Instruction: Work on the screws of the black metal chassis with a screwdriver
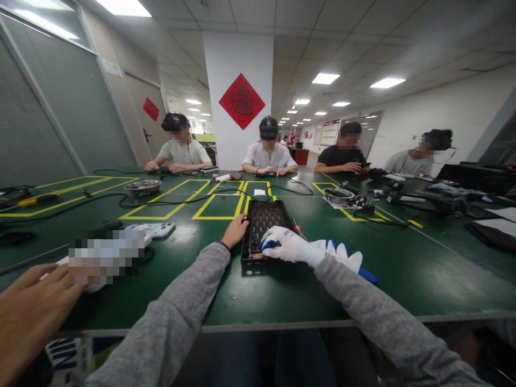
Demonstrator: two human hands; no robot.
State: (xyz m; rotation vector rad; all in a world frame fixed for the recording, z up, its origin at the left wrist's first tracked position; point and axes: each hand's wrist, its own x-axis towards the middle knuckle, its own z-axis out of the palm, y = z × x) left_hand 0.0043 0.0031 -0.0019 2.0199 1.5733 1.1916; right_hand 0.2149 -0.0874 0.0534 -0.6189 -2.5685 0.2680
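A shallow black case (269, 215) with a patterned inside lies lengthwise before me on the green table. My bare left hand (236, 230) grips its left wall, the fingers at the rim. A white glove with blue palm covers my right hand (284, 243), which is over the near end of the case with fingers curled inward. What those fingers hold, if anything, is hidden. A small yellowish part (256, 256) shows in the case's near end. Just right of the case lies a screwdriver (298, 230) with a red handle. Another white-and-blue glove (350, 259) lies beside my right wrist.
At the left a co-worker's hand (38, 298) reaches in by a pale phone-like device (161, 230). Metal bowls (143, 186) (338, 195) stand farther back, among cables and yellow tape outlines. Several people sit across the table. The table's near edge (278, 325) runs before me.
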